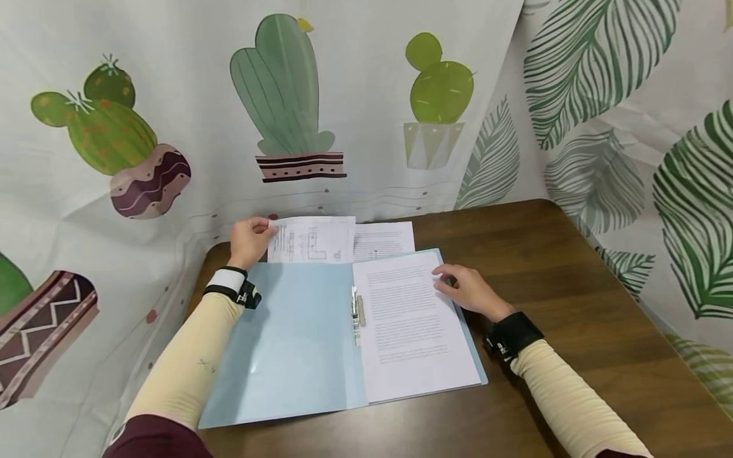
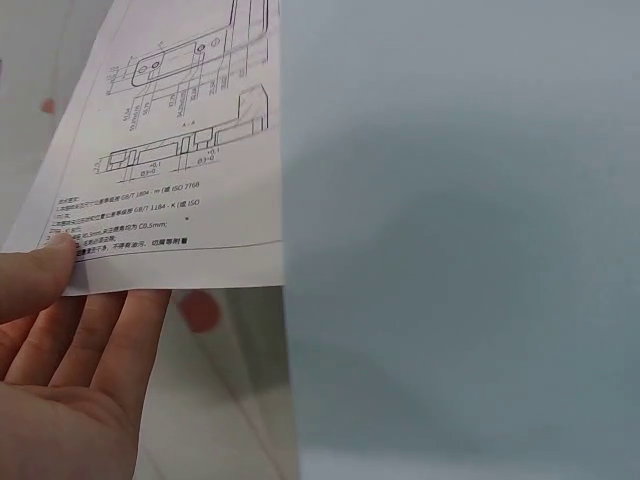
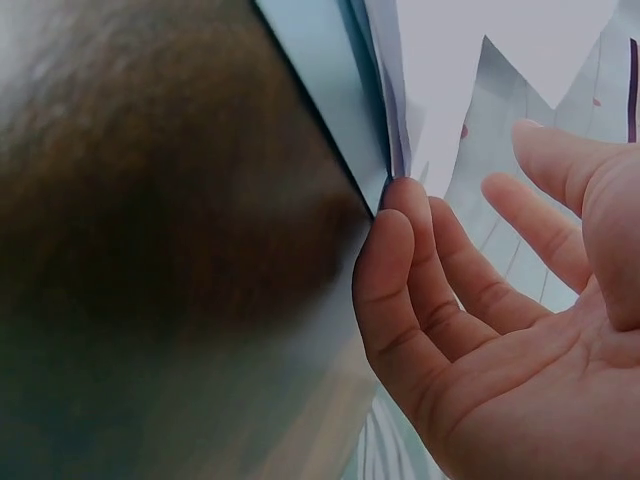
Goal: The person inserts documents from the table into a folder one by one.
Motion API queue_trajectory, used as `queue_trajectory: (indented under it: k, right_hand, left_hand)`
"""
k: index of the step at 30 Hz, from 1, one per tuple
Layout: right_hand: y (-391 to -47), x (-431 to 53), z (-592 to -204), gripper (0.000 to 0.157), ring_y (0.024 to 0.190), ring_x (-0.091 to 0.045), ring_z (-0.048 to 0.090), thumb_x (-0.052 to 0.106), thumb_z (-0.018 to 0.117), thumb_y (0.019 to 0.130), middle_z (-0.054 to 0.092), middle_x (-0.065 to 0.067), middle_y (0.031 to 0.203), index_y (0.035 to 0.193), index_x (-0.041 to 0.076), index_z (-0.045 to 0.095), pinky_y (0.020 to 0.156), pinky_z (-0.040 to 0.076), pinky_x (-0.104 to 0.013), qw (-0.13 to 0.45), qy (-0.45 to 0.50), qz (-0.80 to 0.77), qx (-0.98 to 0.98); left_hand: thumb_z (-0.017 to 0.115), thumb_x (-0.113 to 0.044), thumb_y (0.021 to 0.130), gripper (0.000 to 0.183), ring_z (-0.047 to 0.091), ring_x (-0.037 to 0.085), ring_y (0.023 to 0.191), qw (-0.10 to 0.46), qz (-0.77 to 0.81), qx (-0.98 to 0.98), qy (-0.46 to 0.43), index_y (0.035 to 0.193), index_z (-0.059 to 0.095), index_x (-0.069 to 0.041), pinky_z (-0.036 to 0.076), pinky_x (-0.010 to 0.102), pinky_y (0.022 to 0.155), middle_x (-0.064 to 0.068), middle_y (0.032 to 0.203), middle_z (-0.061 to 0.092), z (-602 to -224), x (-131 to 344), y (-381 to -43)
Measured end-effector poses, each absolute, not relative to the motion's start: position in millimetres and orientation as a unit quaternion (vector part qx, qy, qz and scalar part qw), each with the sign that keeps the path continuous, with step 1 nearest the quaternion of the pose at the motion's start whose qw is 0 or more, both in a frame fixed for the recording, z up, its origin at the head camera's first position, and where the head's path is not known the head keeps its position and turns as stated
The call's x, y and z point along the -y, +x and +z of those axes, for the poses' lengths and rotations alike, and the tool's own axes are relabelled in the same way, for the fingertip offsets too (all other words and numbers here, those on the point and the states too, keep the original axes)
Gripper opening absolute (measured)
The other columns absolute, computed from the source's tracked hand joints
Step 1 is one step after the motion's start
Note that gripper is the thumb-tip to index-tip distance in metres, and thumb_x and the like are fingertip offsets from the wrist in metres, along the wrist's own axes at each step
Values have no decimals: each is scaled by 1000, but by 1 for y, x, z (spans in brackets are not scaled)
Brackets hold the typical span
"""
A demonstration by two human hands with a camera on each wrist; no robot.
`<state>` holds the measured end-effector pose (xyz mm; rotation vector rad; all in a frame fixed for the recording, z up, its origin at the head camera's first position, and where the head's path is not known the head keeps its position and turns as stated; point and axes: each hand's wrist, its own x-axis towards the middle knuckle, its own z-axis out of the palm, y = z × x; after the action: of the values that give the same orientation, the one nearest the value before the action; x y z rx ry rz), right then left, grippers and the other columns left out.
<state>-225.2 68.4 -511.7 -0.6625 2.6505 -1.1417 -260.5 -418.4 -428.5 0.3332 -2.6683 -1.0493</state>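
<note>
A light blue folder (image 1: 298, 337) lies opened flat on the table. A metal clip (image 1: 359, 310) runs along its spine, beside a stack of printed pages (image 1: 403, 331) on the right half. At the folder's upper left, my left hand (image 1: 249, 243) pinches the corner of a sheet with a technical drawing (image 2: 170, 190) between thumb and fingers. The sheet's lower part is hidden behind the folder. My right hand (image 1: 468, 291) is at the stack's upper right edge, fingertips touching the page edges in the right wrist view, its thumb (image 3: 560, 165) apart from them.
Another printed sheet (image 1: 385, 236) sticks out behind the folder, right of the drawing. The brown wooden table (image 1: 550, 286) extends to the right. A curtain with cactus prints (image 1: 366, 95) hangs close behind the table, and a leaf-patterned one (image 1: 607, 165) hangs at the right.
</note>
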Motion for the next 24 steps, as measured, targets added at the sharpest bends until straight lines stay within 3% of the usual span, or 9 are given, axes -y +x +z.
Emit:
queue_trajectory:
  k: [12,20,24]
  right_hand:
    - [-223,-69,-509,33,81,-26,57,15,69,100,69,-15,113,130,2,66,72,48,-36,99,-220,-374,-896]
    - [-220,-71,-509,33,81,-25,57,15,68,100,69,-15,113,131,3,66,71,49,-35,101,-218,-374,-896]
    - [-220,-72,-507,33,81,-24,57,14,68,100,69,-16,113,131,3,66,70,49,-34,98,-219,-375,-895]
  left_hand:
    - [72,-12,98,15,73,27,85,211,-336,918,25,105,78,-1,48,22,69,16,100,77,-387,395,-253]
    - [72,-8,96,11,75,29,81,303,-310,899,-52,98,79,1,42,5,66,16,93,78,-356,385,-245]
    - [73,-7,95,10,76,29,78,339,-307,886,-72,96,79,1,41,3,65,16,90,78,-343,384,-245]
